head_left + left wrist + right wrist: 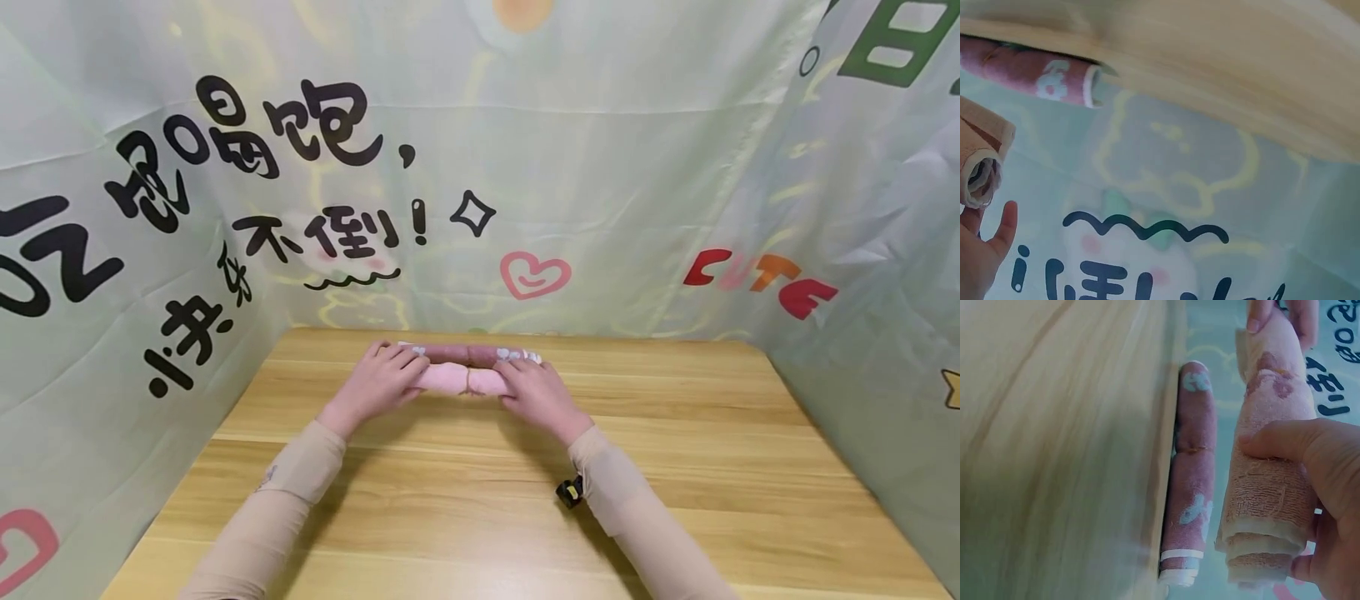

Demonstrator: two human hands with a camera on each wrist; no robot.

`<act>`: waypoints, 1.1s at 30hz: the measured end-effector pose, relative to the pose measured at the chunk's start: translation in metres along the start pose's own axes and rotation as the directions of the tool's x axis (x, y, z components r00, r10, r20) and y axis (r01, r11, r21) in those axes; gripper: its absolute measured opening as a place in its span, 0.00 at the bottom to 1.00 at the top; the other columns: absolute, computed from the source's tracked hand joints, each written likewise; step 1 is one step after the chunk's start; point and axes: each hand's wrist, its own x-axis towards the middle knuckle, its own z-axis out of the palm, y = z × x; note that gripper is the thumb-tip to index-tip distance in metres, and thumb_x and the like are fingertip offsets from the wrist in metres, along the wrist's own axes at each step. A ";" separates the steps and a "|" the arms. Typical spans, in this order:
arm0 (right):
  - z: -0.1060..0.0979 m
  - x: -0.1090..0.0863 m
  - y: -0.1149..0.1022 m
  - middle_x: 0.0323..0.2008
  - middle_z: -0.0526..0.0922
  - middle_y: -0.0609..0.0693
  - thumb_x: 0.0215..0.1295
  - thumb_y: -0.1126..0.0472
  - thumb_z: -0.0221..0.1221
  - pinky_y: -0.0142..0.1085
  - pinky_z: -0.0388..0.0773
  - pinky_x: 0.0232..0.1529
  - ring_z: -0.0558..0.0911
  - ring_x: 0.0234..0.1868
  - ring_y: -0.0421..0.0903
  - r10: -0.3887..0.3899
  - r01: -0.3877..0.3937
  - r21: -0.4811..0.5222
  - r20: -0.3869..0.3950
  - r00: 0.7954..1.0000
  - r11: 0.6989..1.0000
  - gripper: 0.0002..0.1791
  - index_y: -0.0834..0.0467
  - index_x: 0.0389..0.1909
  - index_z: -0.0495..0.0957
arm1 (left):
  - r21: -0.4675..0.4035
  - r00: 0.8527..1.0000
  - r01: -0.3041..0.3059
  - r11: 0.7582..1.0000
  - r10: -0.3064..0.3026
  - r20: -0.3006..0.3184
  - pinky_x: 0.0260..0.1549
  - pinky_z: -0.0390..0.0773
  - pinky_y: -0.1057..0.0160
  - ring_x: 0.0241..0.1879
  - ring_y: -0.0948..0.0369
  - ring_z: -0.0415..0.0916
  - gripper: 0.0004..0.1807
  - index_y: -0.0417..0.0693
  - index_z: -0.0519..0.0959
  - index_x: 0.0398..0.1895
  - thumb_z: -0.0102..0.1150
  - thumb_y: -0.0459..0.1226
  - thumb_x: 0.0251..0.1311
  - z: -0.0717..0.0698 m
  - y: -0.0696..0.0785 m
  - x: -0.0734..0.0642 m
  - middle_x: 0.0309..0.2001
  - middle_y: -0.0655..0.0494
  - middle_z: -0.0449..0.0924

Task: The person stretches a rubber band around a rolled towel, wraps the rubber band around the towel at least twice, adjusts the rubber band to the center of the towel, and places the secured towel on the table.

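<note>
A pale pink rolled towel (442, 378), tied round its middle with a thin band, is held between both hands. My left hand (380, 379) grips its left end; in the left wrist view part of that hand (979, 262) shows below the roll's open end (980, 175). My right hand (542, 396) holds the other end, its thumb lying across the towel (1272, 487) in the right wrist view. Just behind, along the table's far edge, a mauve rolled towel (450, 353) with pale blue patterns and white-edged ends lies parallel to it, also tied at the middle.
The wooden table (465, 500) stretches toward me from the rolls. Printed fabric sheets (622, 183) with lettering and a pink heart hang behind it and on both sides. A small black device (570, 492) sits by the right sleeve.
</note>
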 end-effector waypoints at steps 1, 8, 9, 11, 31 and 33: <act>0.001 0.001 0.000 0.52 0.83 0.54 0.55 0.56 0.67 0.56 0.78 0.47 0.82 0.54 0.55 0.006 -0.006 -0.012 0.006 1.000 1.000 0.21 0.53 0.51 0.76 | 0.010 1.000 -0.006 1.000 0.006 0.006 0.47 0.76 0.45 0.46 0.51 0.79 0.22 0.50 0.77 0.43 0.71 0.49 0.48 0.000 -0.001 0.001 0.45 0.53 0.83; 0.009 0.008 -0.005 0.49 0.83 0.54 0.54 0.57 0.67 0.55 0.76 0.48 0.80 0.53 0.56 0.050 -0.055 -0.115 -0.048 0.998 0.992 0.20 0.55 0.47 0.75 | 0.065 0.997 0.002 0.998 -0.007 0.074 0.45 0.76 0.46 0.42 0.52 0.79 0.20 0.50 0.76 0.41 0.70 0.49 0.50 0.006 -0.008 0.006 0.42 0.54 0.82; 0.010 0.009 -0.007 0.47 0.83 0.54 0.53 0.58 0.68 0.55 0.76 0.47 0.81 0.51 0.55 0.059 -0.067 -0.124 -0.069 0.996 0.990 0.19 0.56 0.46 0.75 | 0.069 0.997 0.007 0.998 -0.013 0.082 0.45 0.76 0.46 0.42 0.52 0.79 0.20 0.50 0.76 0.41 0.70 0.49 0.49 0.006 -0.008 0.007 0.42 0.54 0.82; 0.012 0.010 -0.010 0.44 0.82 0.54 0.51 0.59 0.68 0.54 0.75 0.45 0.80 0.49 0.55 0.083 -0.096 -0.137 -0.099 0.992 0.986 0.18 0.56 0.43 0.75 | 0.083 0.994 0.022 0.996 -0.031 0.108 0.44 0.75 0.46 0.41 0.51 0.79 0.21 0.50 0.77 0.41 0.71 0.49 0.48 0.008 -0.008 0.008 0.41 0.54 0.82; 0.032 0.030 -0.020 0.48 0.79 0.58 0.54 0.59 0.64 0.58 0.70 0.54 0.74 0.56 0.56 0.350 -0.346 -0.068 0.072 0.934 0.936 0.16 0.56 0.44 0.76 | 0.048 0.859 0.305 0.951 -0.297 0.417 0.43 0.72 0.43 0.48 0.48 0.75 0.21 0.50 0.77 0.47 0.67 0.47 0.52 0.021 0.000 0.019 0.47 0.50 0.80; 0.033 0.031 -0.020 0.48 0.79 0.58 0.54 0.60 0.64 0.58 0.70 0.52 0.74 0.56 0.56 0.357 -0.353 -0.059 0.079 0.931 0.934 0.15 0.56 0.44 0.77 | 0.037 0.838 0.330 0.943 -0.311 0.449 0.46 0.72 0.42 0.49 0.48 0.75 0.20 0.51 0.77 0.48 0.67 0.47 0.53 0.022 0.000 0.021 0.48 0.49 0.80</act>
